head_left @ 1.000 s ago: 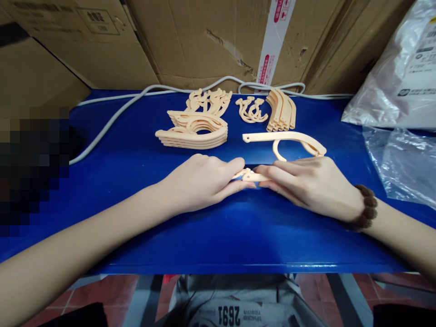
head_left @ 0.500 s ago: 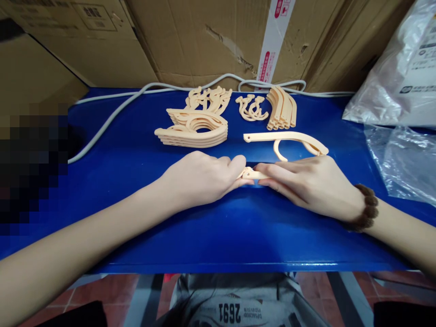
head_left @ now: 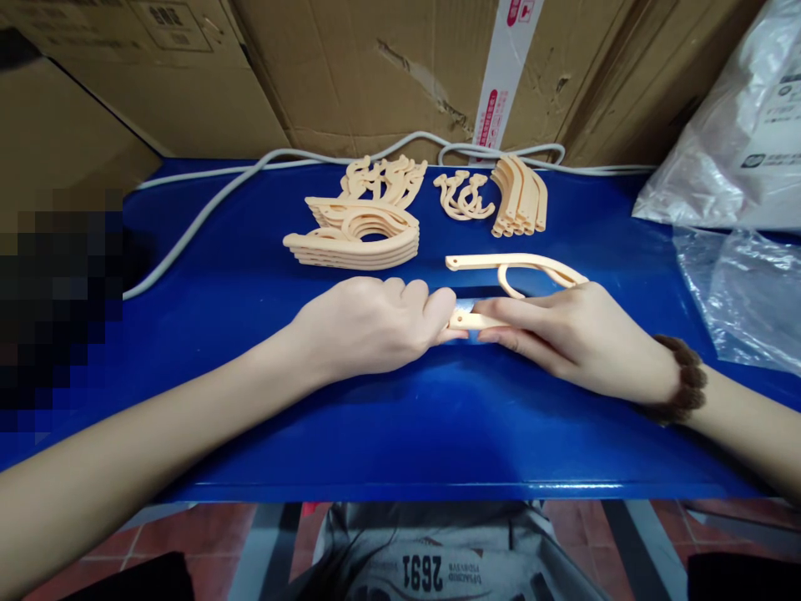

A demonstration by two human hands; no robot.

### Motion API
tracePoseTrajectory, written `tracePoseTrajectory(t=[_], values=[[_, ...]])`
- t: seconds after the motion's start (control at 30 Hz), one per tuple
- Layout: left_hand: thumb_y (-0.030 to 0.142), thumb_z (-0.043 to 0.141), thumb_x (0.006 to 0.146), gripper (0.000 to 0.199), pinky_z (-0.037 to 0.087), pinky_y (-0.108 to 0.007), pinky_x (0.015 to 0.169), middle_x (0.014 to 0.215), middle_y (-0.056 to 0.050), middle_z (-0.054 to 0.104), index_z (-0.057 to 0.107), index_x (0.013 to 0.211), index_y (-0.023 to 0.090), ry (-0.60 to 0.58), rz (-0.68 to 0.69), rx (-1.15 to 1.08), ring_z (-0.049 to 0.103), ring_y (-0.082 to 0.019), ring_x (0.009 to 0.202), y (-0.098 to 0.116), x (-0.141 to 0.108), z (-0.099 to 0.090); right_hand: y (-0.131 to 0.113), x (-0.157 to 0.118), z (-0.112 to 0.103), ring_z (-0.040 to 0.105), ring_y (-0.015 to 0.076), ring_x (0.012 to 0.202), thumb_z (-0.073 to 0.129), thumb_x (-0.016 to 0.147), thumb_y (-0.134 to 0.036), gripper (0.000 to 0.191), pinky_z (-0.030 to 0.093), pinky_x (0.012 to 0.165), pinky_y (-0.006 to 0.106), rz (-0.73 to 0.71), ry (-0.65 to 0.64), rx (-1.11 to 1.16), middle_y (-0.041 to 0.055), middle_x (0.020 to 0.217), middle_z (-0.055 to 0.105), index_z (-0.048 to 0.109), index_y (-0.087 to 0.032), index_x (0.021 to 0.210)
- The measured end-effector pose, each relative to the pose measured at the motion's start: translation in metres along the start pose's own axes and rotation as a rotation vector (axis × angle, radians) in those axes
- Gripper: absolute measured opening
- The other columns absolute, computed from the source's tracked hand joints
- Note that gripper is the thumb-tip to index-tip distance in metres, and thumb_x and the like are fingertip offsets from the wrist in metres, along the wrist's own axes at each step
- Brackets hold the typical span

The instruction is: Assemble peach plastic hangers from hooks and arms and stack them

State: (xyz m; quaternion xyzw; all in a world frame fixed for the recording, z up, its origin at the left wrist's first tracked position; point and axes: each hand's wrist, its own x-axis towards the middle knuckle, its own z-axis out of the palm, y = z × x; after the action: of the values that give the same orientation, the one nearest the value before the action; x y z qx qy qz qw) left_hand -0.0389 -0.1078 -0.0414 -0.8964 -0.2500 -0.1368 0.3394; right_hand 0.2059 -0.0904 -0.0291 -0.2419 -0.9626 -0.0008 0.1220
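My left hand (head_left: 381,325) is closed, its thumb and fingers pressed at the end of a cream plastic hanger arm (head_left: 476,320). From the other side my right hand (head_left: 569,330), wearing a fuzzy brown band, grips the same folding hanger between thumb and fingers. Another long curved arm (head_left: 501,260) with a holed tip reaches out behind the right hand, and a curved hook (head_left: 508,284) hangs under it. My fingers cover the joints, so how the parts meet there is hidden.
Behind my left hand lies a stack of folded hangers (head_left: 356,252). Farther back are loose hanger parts (head_left: 400,179), several hooks (head_left: 447,200) and a pile of curved arms (head_left: 516,200). A white cable (head_left: 206,221) crosses the blue table (head_left: 400,442). Plastic bags (head_left: 719,159) lie right; cardboard boxes (head_left: 350,75) stand behind.
My left thumb and fingers have shifted slightly right over the hanger arm's end, covering the small part at its tip. The hanger's rear arm has dropped a little and moved slightly left.
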Motion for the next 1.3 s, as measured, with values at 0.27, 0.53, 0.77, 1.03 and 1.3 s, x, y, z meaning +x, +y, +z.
tracePoseTrajectory(t=[0.27,0.53,0.77,1.03,1.3], values=[[0.038,0.046,0.102,0.038,0.029,-0.027,0.039,0.054,0.002,0.05,0.049,0.069,0.019,0.067,0.028,0.012,0.053,-0.014,0.044,-0.0021,-0.0008,-0.0024,-0.0011,-0.0009,0.0,0.062,0.0125,0.054,0.038,0.106,-0.035,0.035,0.031,0.049,0.025,-0.081,0.06,-0.097,-0.0003,0.068,0.069,0.066,-0.017,0.115],[0.04,0.054,0.095,0.034,0.031,-0.029,0.041,0.054,0.002,0.053,0.049,0.067,0.02,0.116,0.057,-0.05,0.054,-0.015,0.046,-0.0048,-0.0021,0.0011,0.0002,-0.0024,0.0057,0.065,0.0129,0.056,0.04,0.105,-0.035,0.032,0.031,0.05,0.026,-0.104,0.079,-0.176,-0.0014,0.074,0.071,0.066,-0.019,0.114],[0.037,0.055,0.093,0.032,0.029,-0.029,0.042,0.054,0.003,0.054,0.05,0.067,0.02,0.09,0.017,-0.099,0.054,-0.013,0.047,-0.0055,-0.0025,0.0016,0.0007,-0.0017,0.0084,0.061,0.0113,0.054,0.041,0.105,-0.036,0.033,0.03,0.05,0.027,-0.109,0.089,-0.234,-0.0012,0.07,0.068,0.067,-0.019,0.115],[0.036,0.053,0.095,0.033,0.027,-0.028,0.042,0.054,0.003,0.055,0.05,0.066,0.019,0.044,-0.037,-0.183,0.054,-0.012,0.046,-0.0049,-0.0031,0.0047,0.0003,-0.0017,0.0092,0.058,0.0103,0.052,0.04,0.106,-0.036,0.033,0.025,0.05,0.029,-0.083,0.086,-0.265,-0.0013,0.072,0.071,0.069,-0.021,0.109],[0.033,0.051,0.095,0.032,0.026,-0.028,0.044,0.054,0.002,0.056,0.05,0.066,0.019,0.042,-0.041,-0.166,0.054,-0.012,0.046,-0.0039,-0.003,0.0042,-0.0004,-0.0014,0.0099,0.06,0.0096,0.056,0.039,0.106,-0.037,0.033,0.025,0.051,0.029,-0.043,0.069,-0.229,-0.0017,0.075,0.072,0.069,-0.022,0.108]])
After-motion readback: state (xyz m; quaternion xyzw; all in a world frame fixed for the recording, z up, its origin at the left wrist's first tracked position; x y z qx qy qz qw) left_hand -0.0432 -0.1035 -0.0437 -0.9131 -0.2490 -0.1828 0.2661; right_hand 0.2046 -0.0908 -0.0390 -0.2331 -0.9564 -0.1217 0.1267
